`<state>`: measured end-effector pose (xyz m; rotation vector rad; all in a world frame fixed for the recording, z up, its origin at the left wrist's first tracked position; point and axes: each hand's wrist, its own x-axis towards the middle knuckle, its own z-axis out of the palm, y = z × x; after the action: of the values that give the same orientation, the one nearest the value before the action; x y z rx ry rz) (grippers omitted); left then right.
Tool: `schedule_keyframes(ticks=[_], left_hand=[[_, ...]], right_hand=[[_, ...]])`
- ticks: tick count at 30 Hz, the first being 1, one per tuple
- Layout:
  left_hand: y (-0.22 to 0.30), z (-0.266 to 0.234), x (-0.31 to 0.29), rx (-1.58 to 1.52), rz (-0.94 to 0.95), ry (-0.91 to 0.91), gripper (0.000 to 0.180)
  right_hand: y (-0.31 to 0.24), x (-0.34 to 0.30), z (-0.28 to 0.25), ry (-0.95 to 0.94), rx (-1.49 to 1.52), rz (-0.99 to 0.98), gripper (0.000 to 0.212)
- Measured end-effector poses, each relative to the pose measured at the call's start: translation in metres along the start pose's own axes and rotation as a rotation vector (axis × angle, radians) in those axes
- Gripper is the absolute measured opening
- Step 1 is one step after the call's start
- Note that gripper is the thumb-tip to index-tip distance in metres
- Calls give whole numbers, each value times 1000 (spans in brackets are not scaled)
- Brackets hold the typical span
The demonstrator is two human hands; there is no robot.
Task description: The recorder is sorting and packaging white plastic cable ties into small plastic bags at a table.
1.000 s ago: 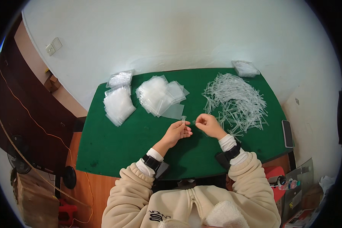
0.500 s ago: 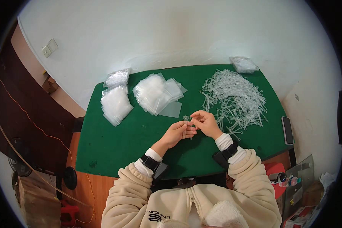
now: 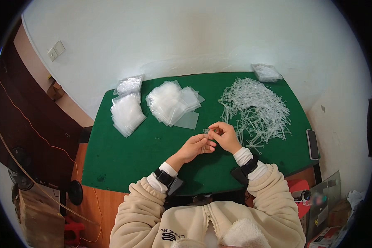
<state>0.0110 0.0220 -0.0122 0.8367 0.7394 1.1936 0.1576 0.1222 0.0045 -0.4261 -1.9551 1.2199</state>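
Over the near middle of the green table, my left hand (image 3: 193,148) is closed around a few thin clear plastic sticks with small looped ends (image 3: 206,131). My right hand (image 3: 226,137) meets it from the right, thumb and fingers pinched at the upper part of the sticks. The fingers partly hide the sticks, so how many there are cannot be made out. Beyond my right hand lies a large loose pile of the same clear sticks (image 3: 256,103). Clear flat plastic bags (image 3: 165,101) are spread out ahead of my left hand.
A second stack of clear bags (image 3: 128,115) lies on the left of the green table (image 3: 153,157). Filled clear packs sit at the back left (image 3: 129,84) and back right (image 3: 266,72). A phone (image 3: 312,144) rests by the right edge. The white wall (image 3: 194,37) rises behind.
My left fingers have curled more over the sticks, and less of the sticks shows. Both hands stay together in nearly the same place; the view has shifted slightly.
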Motion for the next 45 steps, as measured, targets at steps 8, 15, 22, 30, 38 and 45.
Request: schedule_keyframes(ticks=[8,15,22,30,38,45], left_hand=[[-1,-8,2,79,33,119,24],[2,-18,5,-90,231,431,20],[3,-12,2,-66,154,337,15],[7,-8,0,-50,33,337,14],[7,-8,1,-35,56,349,15],[-3,-12,3,-18,80,260,17]], right_hand=[[6,7,-15,122,-204,-83,9],[28,14,-39,262,-672,-186,5],[38,5,-32,-23,-883,-124,6],[24,5,-37,-68,-999,9,6],[20,10,-30,-6,-654,-187,6],[6,1,-10,-69,5,51,7]])
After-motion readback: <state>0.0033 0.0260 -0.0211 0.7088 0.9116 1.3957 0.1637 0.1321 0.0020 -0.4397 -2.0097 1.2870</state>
